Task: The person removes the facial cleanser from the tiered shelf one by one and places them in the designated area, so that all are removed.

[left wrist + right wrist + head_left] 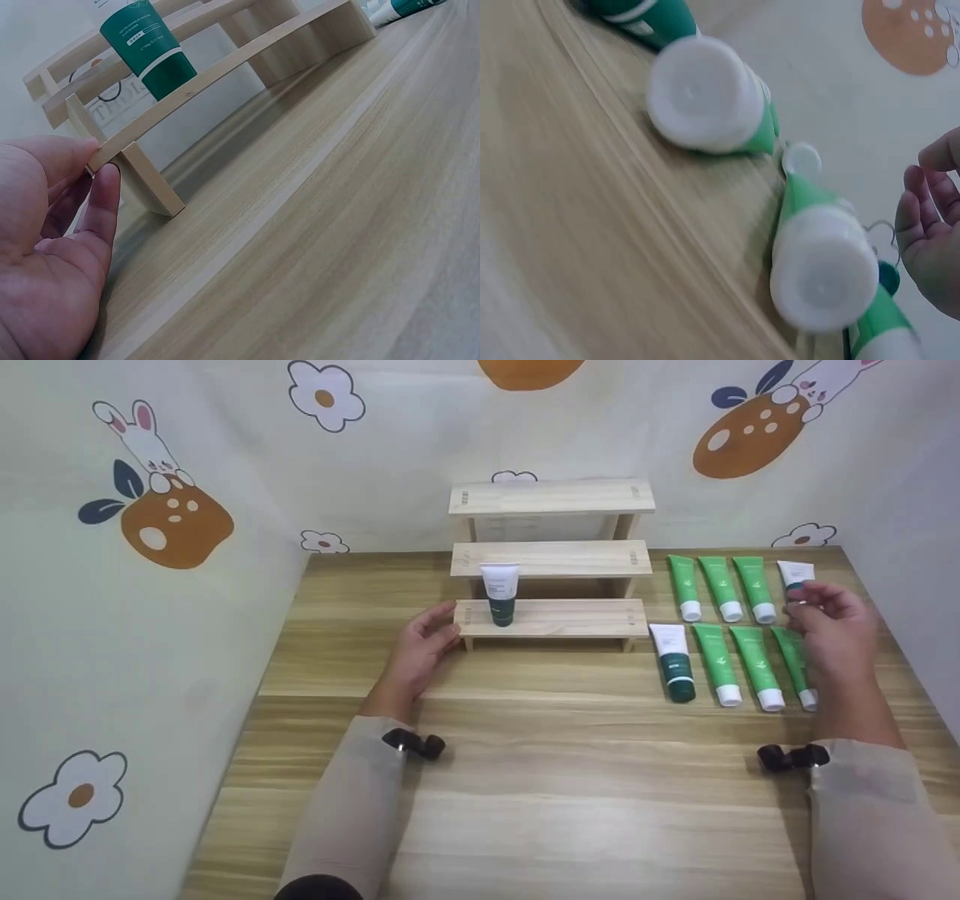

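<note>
A three-step wooden display stand [577, 617] stands at the back of the table. My left hand [421, 649] pinches the left end of its lowest step; in the left wrist view, thumb and fingers meet at the board's corner. On that step a white and dark green squeeze tube [500, 585] stands upright on its cap. My right hand [841, 626] is over the far-right corner of the tube group, fingers loosely bent, beside a white and green tube [795, 573] that it partly hides. In the right wrist view nothing shows between the fingers of that hand [939, 232].
Right of the stand, several light green tubes [718, 664] with white caps lie in two rows. Another white and dark green tube [677, 664] lies at the front row's left end. Patterned cloth [390, 472] rises behind the wooden table [525, 780].
</note>
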Motion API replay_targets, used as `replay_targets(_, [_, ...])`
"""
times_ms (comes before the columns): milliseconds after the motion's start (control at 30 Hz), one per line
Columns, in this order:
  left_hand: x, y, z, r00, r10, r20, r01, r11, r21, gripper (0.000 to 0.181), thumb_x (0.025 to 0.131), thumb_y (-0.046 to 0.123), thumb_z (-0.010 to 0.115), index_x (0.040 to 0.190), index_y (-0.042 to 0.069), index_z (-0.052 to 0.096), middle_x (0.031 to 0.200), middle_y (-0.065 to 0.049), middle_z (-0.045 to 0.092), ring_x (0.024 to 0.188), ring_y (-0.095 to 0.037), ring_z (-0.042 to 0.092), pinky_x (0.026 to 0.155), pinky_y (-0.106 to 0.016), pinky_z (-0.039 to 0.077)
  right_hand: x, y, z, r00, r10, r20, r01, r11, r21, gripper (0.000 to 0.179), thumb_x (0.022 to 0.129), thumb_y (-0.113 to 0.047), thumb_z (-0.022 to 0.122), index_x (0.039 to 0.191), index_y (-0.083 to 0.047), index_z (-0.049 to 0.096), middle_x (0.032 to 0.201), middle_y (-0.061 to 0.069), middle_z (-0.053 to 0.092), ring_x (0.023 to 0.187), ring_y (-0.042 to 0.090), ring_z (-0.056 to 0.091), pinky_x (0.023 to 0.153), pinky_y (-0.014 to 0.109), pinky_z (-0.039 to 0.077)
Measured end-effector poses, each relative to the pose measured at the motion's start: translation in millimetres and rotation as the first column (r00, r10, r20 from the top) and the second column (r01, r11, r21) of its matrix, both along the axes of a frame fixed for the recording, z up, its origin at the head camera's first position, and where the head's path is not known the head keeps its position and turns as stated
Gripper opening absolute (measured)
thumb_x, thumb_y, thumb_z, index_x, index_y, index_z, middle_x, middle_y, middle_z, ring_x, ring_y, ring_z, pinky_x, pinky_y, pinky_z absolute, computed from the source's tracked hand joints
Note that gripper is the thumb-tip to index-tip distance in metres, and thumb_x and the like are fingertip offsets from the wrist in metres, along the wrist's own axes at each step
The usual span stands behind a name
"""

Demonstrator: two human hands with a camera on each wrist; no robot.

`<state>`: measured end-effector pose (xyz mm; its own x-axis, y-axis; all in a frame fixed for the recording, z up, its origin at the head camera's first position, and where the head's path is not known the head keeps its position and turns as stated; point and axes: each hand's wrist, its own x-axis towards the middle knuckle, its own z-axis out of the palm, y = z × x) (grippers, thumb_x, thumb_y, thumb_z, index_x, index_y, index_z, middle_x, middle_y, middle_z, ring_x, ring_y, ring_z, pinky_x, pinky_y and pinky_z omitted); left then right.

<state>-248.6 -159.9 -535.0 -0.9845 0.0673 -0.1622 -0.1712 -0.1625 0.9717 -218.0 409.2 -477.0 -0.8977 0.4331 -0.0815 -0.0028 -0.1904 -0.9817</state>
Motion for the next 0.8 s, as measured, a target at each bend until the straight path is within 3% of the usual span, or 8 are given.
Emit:
replay_targets(200, [0.1, 0.6, 1.3, 1.000, 0.002, 0.016, -0.002, 1.000, -0.002, 0.049, 0.101, 0.002, 0.069, 0.149, 0.009, 0.061, 0.154, -0.011, 0.057, 0.116, -0.017, 0.068, 0.101, -0.027, 0.062, 1.9, -27.1, 3.0, 0.985, 0.145, -0.093, -0.147, 0.989, -0.018, 0.029, 0.097, 0.011, 0.067, 0.121, -0.007, 0.067, 0.102, -0.001, 0.078, 0.086, 0.012, 0.076, 0.072, 0.019, 0.063])
replay_targets(467, [-0.3, 1.4, 0.5, 0.999, 0.014, 0.029, -0.014, 1.000, -0.005, 0.048, 0.101, 0.001, 0.070, 0.147, 0.009, 0.062, 0.153, -0.011, 0.058, 0.114, -0.016, 0.069, 0.102, -0.028, 0.062, 1.9, -76.2, 2.0, 0.934, 0.347, -0.088, -0.344, 0.938, 0.051, 0.032, 0.098, 0.009, 0.067, 0.128, -0.005, 0.066, 0.114, 0.002, 0.078, 0.098, 0.013, 0.078, 0.084, 0.021, 0.066])
replay_targets(667, [-0.3, 0.7, 0.4, 1.000, 0.011, 0.024, -0.011, 1.000, -0.005, 0.047, 0.101, 0.002, 0.070, 0.147, 0.010, 0.063, 0.152, -0.010, 0.057, 0.115, -0.017, 0.067, 0.100, -0.027, 0.062, -2.7, -112.7, 1.9, 0.923, 0.384, -0.016, -0.374, 0.906, 0.198, 0.031, 0.100, 0.001, 0.070, 0.128, -0.011, 0.068, 0.116, -0.003, 0.077, 0.100, 0.010, 0.077, 0.088, 0.019, 0.064])
replay_targets(800, [0.2, 0.9, 0.2, 1.000, 0.005, 0.008, -0.005, 1.000, 0.013, 0.049, 0.101, -0.001, 0.068, 0.149, 0.007, 0.060, 0.154, -0.012, 0.054, 0.110, -0.015, 0.068, 0.097, -0.025, 0.063, -5.7, -133.4, 2.7, 0.906, 0.417, -0.074, -0.395, 0.896, 0.202, 0.033, 0.098, 0.007, 0.068, 0.129, -0.007, 0.067, 0.114, 0.000, 0.076, 0.099, 0.012, 0.078, 0.086, 0.022, 0.065])
